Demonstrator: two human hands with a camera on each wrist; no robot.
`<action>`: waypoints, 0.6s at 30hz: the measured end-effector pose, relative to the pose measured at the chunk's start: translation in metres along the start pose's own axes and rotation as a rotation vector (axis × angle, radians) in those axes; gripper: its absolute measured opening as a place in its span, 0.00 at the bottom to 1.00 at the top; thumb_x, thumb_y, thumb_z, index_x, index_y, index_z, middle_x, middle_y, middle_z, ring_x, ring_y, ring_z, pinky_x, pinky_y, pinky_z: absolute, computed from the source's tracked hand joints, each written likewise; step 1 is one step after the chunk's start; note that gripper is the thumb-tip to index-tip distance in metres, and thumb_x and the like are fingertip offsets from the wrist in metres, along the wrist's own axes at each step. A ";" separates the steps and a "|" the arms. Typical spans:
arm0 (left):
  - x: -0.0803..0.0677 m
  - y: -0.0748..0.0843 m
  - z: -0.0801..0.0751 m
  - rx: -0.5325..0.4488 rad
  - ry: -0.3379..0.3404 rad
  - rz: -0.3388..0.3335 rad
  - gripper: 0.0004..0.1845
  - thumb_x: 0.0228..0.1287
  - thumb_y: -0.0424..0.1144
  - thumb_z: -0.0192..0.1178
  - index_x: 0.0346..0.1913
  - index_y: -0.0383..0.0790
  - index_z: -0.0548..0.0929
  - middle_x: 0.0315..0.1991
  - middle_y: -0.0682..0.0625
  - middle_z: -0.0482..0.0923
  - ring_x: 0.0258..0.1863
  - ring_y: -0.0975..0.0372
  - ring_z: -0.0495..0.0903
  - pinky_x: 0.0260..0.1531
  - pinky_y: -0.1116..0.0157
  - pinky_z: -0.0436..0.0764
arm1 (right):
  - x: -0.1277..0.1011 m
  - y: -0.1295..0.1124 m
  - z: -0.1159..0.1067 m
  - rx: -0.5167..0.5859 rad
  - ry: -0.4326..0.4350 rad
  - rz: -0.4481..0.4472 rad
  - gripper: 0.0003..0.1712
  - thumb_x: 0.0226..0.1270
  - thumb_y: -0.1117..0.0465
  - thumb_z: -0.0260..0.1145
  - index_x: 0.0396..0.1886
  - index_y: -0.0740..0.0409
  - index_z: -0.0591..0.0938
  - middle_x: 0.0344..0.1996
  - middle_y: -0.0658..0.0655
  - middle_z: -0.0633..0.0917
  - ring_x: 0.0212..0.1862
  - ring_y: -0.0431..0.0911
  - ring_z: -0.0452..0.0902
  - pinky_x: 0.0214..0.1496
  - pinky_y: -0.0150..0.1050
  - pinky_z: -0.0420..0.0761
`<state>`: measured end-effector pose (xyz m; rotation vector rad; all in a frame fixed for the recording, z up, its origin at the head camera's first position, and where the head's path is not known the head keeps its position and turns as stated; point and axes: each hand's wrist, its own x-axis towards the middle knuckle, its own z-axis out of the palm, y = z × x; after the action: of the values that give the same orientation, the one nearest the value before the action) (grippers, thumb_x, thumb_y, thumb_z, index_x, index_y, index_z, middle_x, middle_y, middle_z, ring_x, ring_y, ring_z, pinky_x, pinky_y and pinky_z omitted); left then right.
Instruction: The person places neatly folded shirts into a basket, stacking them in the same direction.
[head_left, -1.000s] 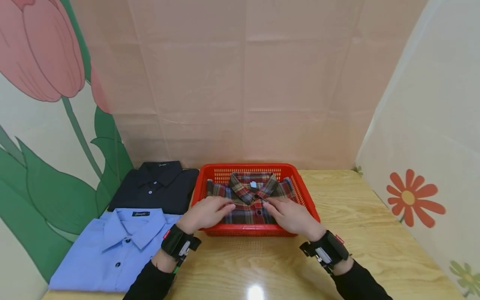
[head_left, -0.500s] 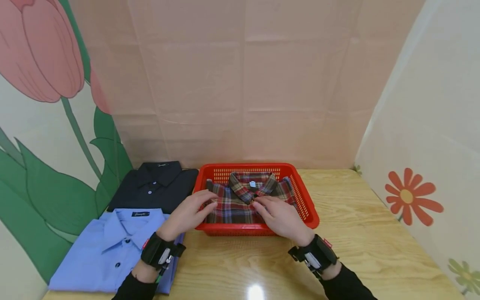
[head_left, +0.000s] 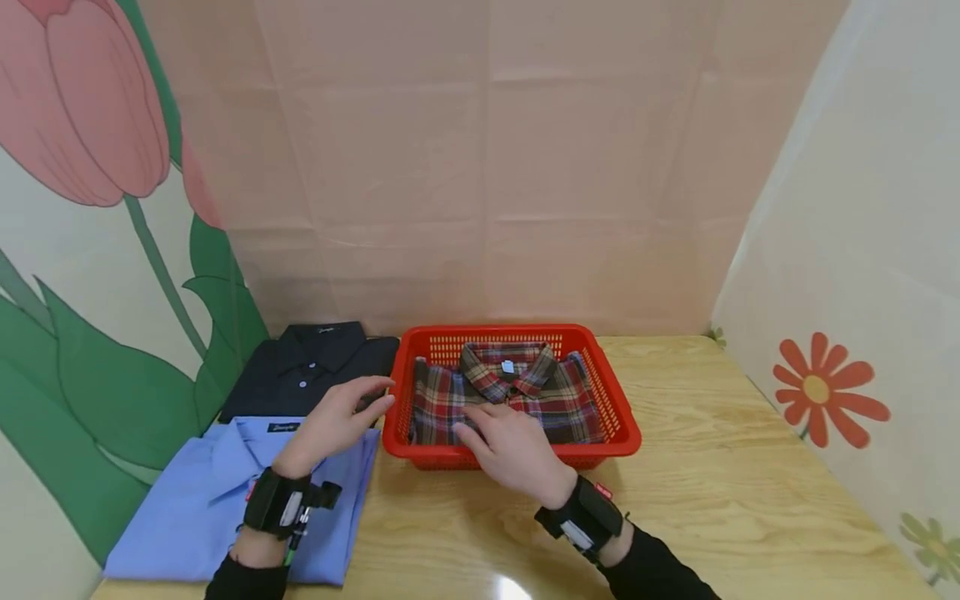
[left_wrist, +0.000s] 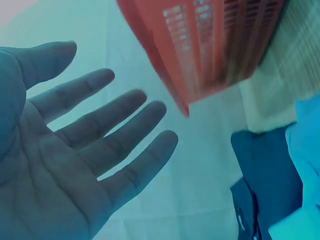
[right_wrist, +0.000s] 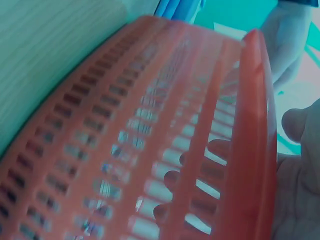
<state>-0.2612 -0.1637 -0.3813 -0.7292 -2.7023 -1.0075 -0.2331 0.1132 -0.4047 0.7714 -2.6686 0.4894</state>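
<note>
A folded plaid shirt lies collar up in the red plastic basket. My right hand reaches over the basket's front rim, fingers above the shirt; whether they touch it cannot be told. Through the slotted wall in the right wrist view, those fingers look extended and hold nothing. My left hand is raised left of the basket, over the folded light blue shirt and near the black shirt. Its spread fingers hold nothing in the left wrist view.
Both folded shirts lie on the wooden table left of the basket, the blue one nearer me. A pinkish cloth backdrop hangs behind. Flower-printed sheets stand at the sides.
My left hand has drawn back left from the plaid shirt, out of the basket to above the blue shirt. The right hand has slid left across the basket's front. The plaid shirt stays in the basket.
</note>
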 end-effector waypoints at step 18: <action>-0.006 -0.031 -0.018 0.095 -0.092 -0.288 0.17 0.74 0.47 0.54 0.52 0.38 0.83 0.45 0.46 0.84 0.38 0.59 0.80 0.40 0.56 0.82 | 0.005 -0.044 0.020 0.022 0.060 -0.166 0.21 0.74 0.44 0.57 0.52 0.51 0.85 0.48 0.50 0.86 0.50 0.44 0.82 0.51 0.41 0.83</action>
<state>-0.2719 -0.1986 -0.3871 -0.3854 -2.9732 -0.9125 -0.2166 0.0680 -0.4100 0.9595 -2.5218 0.4916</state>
